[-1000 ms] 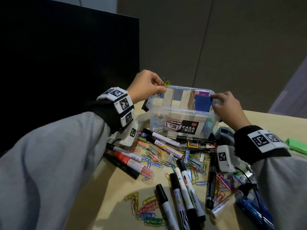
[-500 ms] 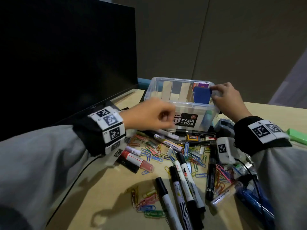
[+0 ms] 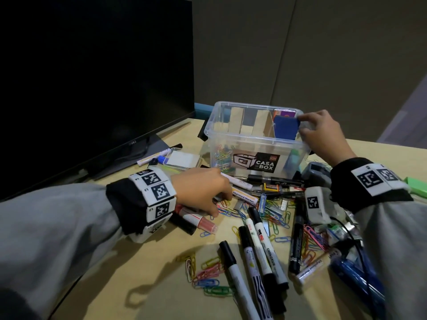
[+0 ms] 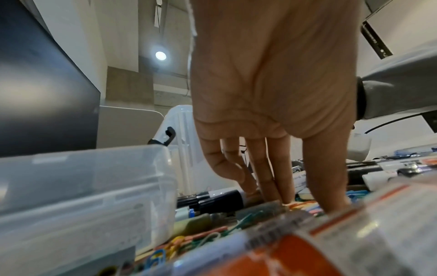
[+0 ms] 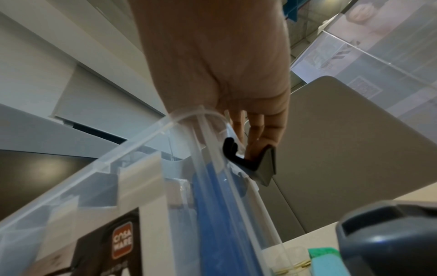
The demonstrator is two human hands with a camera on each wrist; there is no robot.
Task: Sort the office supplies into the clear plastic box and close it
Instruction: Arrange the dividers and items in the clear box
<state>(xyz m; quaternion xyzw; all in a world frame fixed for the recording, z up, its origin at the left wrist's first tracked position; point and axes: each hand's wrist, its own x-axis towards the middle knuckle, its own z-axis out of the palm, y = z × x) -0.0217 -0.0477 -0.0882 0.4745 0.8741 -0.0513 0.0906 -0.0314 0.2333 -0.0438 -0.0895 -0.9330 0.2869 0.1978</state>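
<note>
The clear plastic box [image 3: 254,141] stands open at the back of the desk, with cardboard dividers [image 3: 235,118], paper clips [image 3: 221,155] and a blue pad [image 3: 285,127] inside. My right hand [image 3: 302,125] grips its right rim, thumb inside by the blue pad; in the right wrist view the fingers [image 5: 257,130] lie outside at the black latch [image 5: 236,155]. My left hand [image 3: 218,204] is down in front of the box. Its nearly straight fingers [image 4: 272,183] and thumb touch loose paper clips [image 4: 305,207] beside a black-capped marker [image 4: 220,199]. I see nothing held in it.
Several whiteboard markers [image 3: 261,245], a red marker [image 3: 198,219] and scattered coloured paper clips [image 3: 208,273] cover the desk in front. A small clear case [image 3: 182,158] lies left of the box, a dark monitor [image 3: 92,77] behind it. A grey stapler [image 3: 316,169] and a green block [image 3: 416,183] sit at the right.
My left hand left the box's left rim, where it held a yellow clip, and dropped to the clip pile in front of the box. The right hand stayed on the right rim.
</note>
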